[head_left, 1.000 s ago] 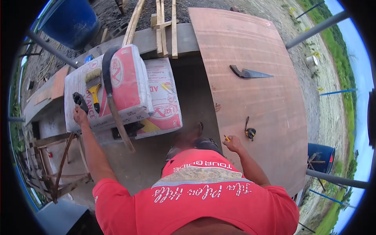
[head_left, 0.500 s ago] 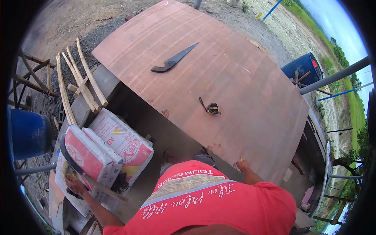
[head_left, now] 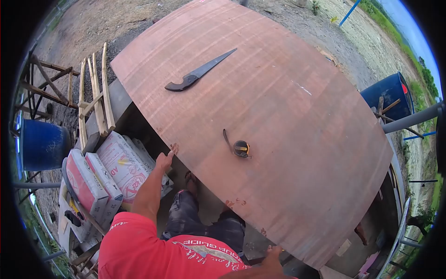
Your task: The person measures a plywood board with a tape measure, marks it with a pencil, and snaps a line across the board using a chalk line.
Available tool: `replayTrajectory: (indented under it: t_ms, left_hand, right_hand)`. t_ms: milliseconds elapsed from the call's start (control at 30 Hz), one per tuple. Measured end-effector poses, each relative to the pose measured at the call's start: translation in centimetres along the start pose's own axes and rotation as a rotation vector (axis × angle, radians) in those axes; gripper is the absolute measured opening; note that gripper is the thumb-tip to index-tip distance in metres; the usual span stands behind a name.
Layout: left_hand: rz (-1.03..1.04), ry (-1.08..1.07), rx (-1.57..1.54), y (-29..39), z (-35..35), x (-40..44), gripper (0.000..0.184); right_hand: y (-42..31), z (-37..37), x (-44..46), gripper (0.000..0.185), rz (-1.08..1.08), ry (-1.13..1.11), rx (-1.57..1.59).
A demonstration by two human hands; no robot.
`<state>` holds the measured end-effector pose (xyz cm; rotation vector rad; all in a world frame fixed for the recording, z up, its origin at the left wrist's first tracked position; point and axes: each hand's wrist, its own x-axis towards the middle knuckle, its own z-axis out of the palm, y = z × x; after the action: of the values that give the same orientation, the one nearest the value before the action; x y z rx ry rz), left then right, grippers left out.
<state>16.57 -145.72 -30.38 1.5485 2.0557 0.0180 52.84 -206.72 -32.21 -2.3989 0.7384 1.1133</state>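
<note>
A large reddish-brown plywood sheet (head_left: 288, 125) spreads out in front of me, with brown smudges along its near edge. My left hand (head_left: 164, 161) is closed on that near edge, fingers partly hidden. Farther right along the same edge, my right hand (head_left: 274, 255) is also closed at the rim; its fingers are small and partly hidden. A handsaw (head_left: 200, 72) with a dark handle lies on the sheet's far left part. Closer to me, a black and yellow tape measure (head_left: 241, 149) rests on the sheet with its strap stretched out.
Printed cement bags (head_left: 118, 160) are stacked at the left, with a curved dark strip against them. Long wooden strips (head_left: 96, 95) lean behind the bags. One blue barrel (head_left: 44, 145) stands at left, another blue barrel (head_left: 389, 96) at far right beside a grey pipe (head_left: 411, 118).
My left hand has moved from beside the cement bags to the sheet's near edge. My right hand, which had a small yellow-tipped thing at its fingers, is now lower along the edge. My view has shifted.
</note>
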Motion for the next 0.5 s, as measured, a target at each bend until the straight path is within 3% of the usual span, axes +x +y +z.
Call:
replayTrajectory:
  t_ms: [100,133,233,267,367,500]
  left_hand:
    - [-0.259,0.022,-0.297,-0.9,2.3,5.3,0.069]
    - [-0.366,-0.105,-0.411,0.9,1.0,5.2,0.072]
    - [-0.436,-0.122,-0.987,-1.0,3.1,9.2,0.076]
    - [-0.381,-0.102,-1.121,-2.6,4.4,11.8,0.075]
    - [-0.037,0.105,-1.137,-3.2,5.4,16.7,0.06]
    - [-0.049,-0.143,-1.109,-5.1,4.0,18.4,0.048]
  right_hand:
    - [-1.8,0.0,-0.2,0.031,0.036,0.04,0.147]
    - [-2.4,0.1,-0.3,0.031,0.043,0.054,0.186]
    - [-3.9,1.0,-1.0,0.031,0.059,0.089,0.285]
    - [-4.4,1.2,-1.4,0.031,0.065,0.1,0.316]
    - [-5.4,2.5,-2.8,0.03,0.083,0.117,0.369]
    - [-7.2,4.3,-4.1,0.03,0.099,0.128,0.398]
